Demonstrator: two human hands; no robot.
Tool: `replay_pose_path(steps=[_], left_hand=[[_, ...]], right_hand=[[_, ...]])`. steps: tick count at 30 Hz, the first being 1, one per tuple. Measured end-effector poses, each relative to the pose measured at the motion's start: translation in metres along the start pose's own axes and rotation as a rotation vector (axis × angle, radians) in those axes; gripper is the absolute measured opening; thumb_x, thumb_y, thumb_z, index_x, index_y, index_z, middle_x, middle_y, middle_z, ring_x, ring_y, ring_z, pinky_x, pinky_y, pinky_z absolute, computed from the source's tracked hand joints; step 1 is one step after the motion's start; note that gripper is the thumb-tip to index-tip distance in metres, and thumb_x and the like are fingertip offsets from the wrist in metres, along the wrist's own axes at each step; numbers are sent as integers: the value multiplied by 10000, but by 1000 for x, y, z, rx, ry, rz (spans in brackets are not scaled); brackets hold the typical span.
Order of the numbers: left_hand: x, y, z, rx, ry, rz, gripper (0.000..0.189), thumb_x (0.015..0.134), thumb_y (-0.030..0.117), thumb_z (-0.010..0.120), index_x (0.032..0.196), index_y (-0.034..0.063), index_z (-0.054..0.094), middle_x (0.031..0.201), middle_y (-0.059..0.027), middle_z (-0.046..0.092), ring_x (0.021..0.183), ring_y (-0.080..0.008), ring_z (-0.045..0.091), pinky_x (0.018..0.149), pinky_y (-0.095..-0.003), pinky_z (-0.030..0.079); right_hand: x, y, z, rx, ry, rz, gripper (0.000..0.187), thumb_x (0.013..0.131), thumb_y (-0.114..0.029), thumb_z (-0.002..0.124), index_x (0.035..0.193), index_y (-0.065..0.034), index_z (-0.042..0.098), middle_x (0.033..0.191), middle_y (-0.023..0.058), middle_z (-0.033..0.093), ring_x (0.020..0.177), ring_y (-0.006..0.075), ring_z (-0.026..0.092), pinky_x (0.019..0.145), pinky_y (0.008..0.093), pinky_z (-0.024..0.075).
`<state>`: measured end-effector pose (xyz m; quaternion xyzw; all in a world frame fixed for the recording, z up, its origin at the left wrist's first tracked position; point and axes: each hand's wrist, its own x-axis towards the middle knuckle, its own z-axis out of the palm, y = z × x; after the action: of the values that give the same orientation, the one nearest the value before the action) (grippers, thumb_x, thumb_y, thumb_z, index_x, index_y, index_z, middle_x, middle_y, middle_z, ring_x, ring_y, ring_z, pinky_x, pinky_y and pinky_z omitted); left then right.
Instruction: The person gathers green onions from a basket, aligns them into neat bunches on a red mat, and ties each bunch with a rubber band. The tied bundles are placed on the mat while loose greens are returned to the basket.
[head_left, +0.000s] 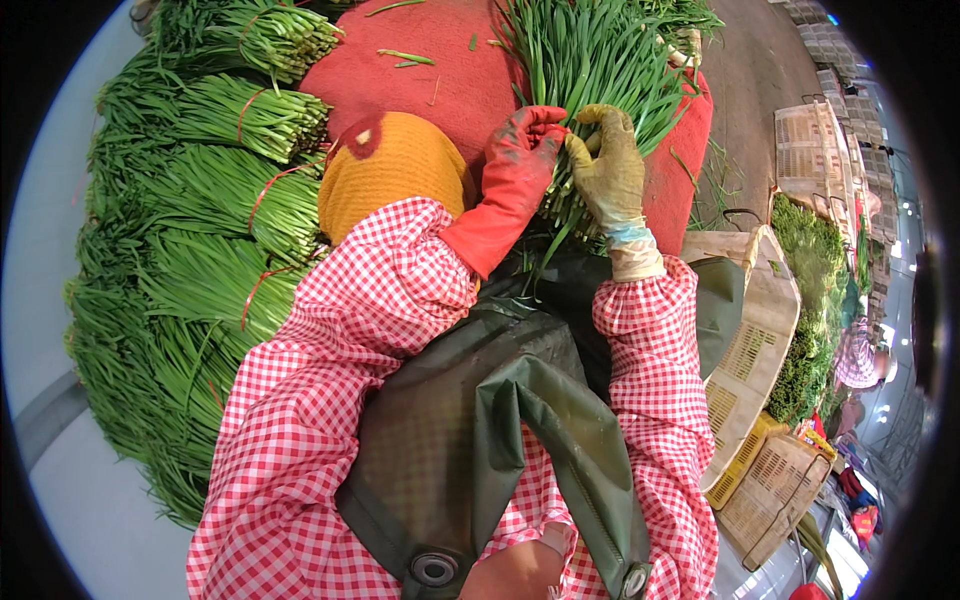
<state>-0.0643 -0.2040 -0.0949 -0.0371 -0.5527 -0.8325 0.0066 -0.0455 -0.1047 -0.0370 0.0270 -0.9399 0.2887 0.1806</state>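
My left hand (529, 161), in a stained red rubber glove, has its fingertips curled together around a bit of red tie at the front of a bunch of green leafy stalks (600, 60). On the same bunch rests my right hand (606, 161), in a yellowish glove, its thumb and forefinger curved towards my left fingertips. The bunch lies on a red cloth (420, 56), leaves pointing away and cut ends below my hands. How firmly each hand grips is partly hidden. An orange knitted item (397, 172) sits beside my left wrist.
Tied bunches of green stalks (225, 187) are piled along the left. On the right stand a pale plastic crate (750, 330), a yellow crate (742, 461), more crates (810, 150) and heaped greens (802, 300). A person (859, 360) in checked clothing is at the far right.
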Motion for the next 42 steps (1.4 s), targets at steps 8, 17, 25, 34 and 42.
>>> replay_pose_path(steps=[8, 17, 25, 34, 42], left_hand=[[-6, 1, 2, 121, -27, 160, 238, 799, -57, 532, 1032, -11, 549, 835, -77, 630, 740, -119, 606, 662, -232, 468], [-6, -4, 4, 79, 20, 82, 238, 803, -12, 570, 1038, -2, 539, 804, -60, 614, 686, -105, 578, 640, -229, 463], [-7, 1, 0, 153, -31, 35, 233, 807, -2, 572, 1038, 1, 541, 813, -37, 599, 682, -89, 559, 630, -223, 461], [4, -1, -6, -86, -156, -59, 382, 800, 11, 589, 1165, 37, 477, 893, -17, 570, 821, -80, 528, 742, -193, 430], [9, 8, -12, -236, -196, -286, 513, 757, 67, 646, 1215, 41, 416, 914, -44, 566, 836, -107, 528, 784, -235, 417]], right_hand=[[-2, 5, -5, 66, -83, 18, 306, 714, 0, 571, 1005, -51, 494, 903, 80, 508, 649, 203, 537, 607, 326, 469], [-3, 15, 0, 164, -68, 8, 241, 766, -51, 631, 969, -7, 508, 1015, 85, 519, 692, 165, 563, 648, 285, 487], [-7, 17, 8, 146, 15, -4, 96, 789, -35, 598, 861, 4, 547, 1000, 102, 537, 744, 212, 586, 659, 292, 484], [-2, 26, 0, 277, -88, -25, 130, 787, -13, 588, 909, 9, 548, 966, 102, 538, 808, 223, 566, 712, 284, 467], [-4, 26, 4, 280, 6, -15, 133, 773, -16, 598, 898, -3, 552, 927, 102, 544, 820, 229, 564, 734, 287, 464]])
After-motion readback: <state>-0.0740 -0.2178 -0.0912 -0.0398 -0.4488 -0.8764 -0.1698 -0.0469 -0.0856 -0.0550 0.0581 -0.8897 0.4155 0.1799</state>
